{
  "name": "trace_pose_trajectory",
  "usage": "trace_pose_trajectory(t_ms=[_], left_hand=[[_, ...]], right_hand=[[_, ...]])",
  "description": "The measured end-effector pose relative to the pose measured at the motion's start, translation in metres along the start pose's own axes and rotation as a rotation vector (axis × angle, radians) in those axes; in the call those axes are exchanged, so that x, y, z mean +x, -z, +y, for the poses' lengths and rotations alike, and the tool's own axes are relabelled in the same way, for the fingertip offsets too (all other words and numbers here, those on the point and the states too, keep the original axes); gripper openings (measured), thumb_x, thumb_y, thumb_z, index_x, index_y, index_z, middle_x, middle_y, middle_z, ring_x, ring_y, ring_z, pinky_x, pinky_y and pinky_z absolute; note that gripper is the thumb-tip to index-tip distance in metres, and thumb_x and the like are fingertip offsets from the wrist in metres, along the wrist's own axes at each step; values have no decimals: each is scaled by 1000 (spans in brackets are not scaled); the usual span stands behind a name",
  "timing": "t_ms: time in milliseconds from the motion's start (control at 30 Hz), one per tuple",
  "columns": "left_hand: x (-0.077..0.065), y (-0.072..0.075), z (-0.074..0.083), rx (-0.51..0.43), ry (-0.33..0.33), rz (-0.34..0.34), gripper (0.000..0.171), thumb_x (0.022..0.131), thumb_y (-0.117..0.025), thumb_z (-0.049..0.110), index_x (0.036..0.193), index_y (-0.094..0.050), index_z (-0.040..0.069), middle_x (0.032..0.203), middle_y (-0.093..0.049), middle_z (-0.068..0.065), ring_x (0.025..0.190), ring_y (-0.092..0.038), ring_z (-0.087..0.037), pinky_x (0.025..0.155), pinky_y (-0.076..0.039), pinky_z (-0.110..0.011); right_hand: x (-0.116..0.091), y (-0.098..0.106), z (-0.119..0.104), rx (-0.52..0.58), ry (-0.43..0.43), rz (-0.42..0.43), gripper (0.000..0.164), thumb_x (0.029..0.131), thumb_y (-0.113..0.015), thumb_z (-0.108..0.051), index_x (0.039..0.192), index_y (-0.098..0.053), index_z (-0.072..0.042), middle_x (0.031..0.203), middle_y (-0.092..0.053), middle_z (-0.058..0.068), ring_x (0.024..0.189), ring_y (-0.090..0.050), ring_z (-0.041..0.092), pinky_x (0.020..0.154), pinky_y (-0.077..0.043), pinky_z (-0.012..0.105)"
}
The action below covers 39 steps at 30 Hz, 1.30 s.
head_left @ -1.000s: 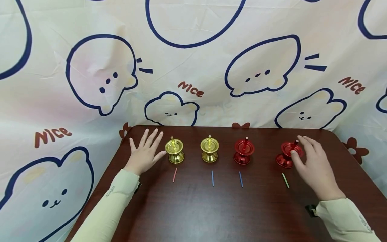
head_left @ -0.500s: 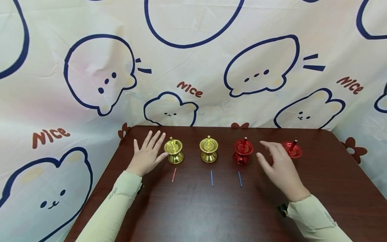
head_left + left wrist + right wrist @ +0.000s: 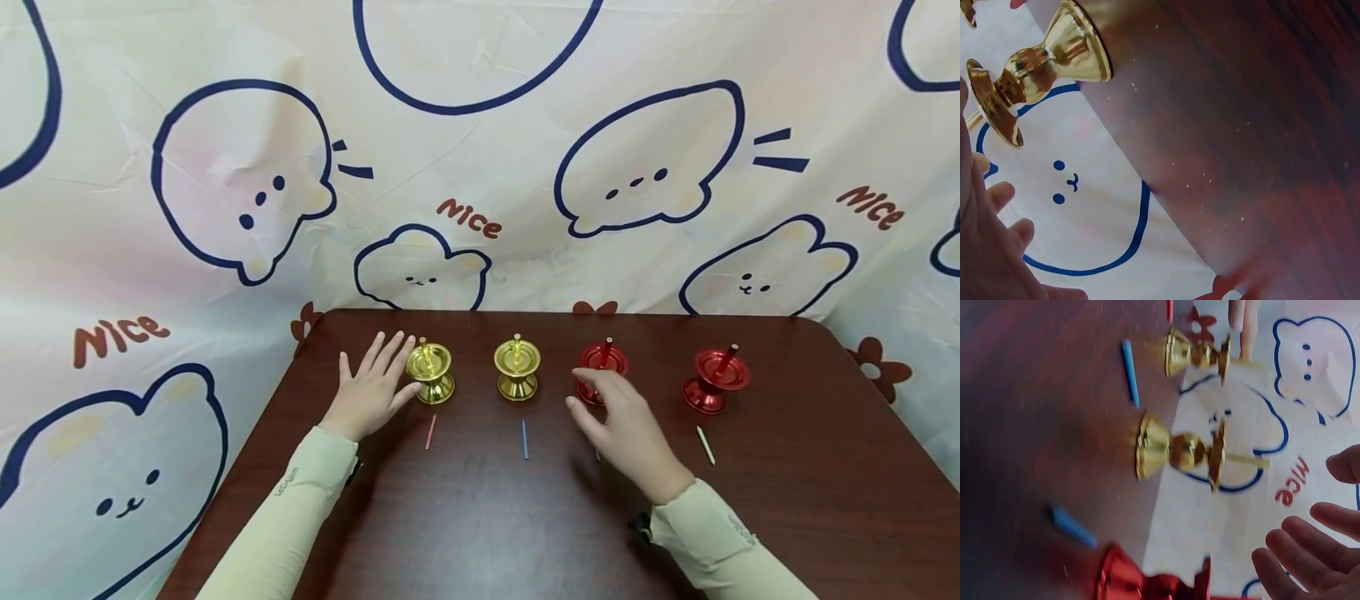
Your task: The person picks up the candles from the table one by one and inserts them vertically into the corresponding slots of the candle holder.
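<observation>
Left hand [image 3: 366, 396] is spreading wide beside the leftmost gold candle holder [image 3: 433, 385]; from here I'm not managing to tell contact. Right hand [image 3: 628, 427] is hovering wide and empty by the inner red candle holder [image 3: 600, 362], partly covering a blue stick [image 3: 1074, 527]. Outer red candle holder [image 3: 716, 382] is standing farther right.

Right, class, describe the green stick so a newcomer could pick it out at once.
On the dark brown table, find the red holder at the right end of the row of four. Just in front of it lies the green stick, unlike the two blue sticks and the pink stick.
</observation>
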<state>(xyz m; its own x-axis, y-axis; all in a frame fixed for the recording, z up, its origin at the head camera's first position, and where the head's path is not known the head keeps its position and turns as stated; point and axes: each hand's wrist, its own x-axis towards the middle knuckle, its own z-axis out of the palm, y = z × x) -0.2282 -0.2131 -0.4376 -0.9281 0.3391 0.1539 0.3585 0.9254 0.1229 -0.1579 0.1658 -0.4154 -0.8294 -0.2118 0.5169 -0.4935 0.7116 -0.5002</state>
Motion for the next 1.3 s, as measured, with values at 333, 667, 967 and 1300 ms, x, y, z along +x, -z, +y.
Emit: trace_pose_trajectory(t_ms=[333,667,967,1300], left_hand=[[0,-2,2,-24,-3,-22,76,103,-54,47,163,-22,16,168,-19,-10,155,-10,-35,109,-3,-81],[-1,-2,0,-19,6,-39,73,104,-51,48,163,-22,16,169,-18,-8,155,-9,-34,109,-3,-81],[3,0,2,-36,-6,-47,71,106,-51,44,163,-23,13,169,-19,-7,156,-11,-32,112,0,-77],[2,1,2,-36,1,-65,69,106,-48,44,163,-24,11,168,-22,-7,155,-14,-30,113,-1,-76]], right_hand=[[2,-39,-21,122,8,-39,38,88,-80,-12,122,-68,-2,115,-68,11,105,-65,27,91,-55,45],[12,-69,-38,222,-60,-130,35,89,-79,-12,121,-68,-2,115,-65,12,100,-64,26,83,-59,44],[22,-89,-45,231,-80,-194,32,90,-78,-12,118,-68,-3,112,-67,13,101,-65,32,84,-57,44],[29,-108,-59,254,-114,-286,29,93,-74,-14,117,-67,0,107,-65,17,97,-65,33,83,-56,41]])
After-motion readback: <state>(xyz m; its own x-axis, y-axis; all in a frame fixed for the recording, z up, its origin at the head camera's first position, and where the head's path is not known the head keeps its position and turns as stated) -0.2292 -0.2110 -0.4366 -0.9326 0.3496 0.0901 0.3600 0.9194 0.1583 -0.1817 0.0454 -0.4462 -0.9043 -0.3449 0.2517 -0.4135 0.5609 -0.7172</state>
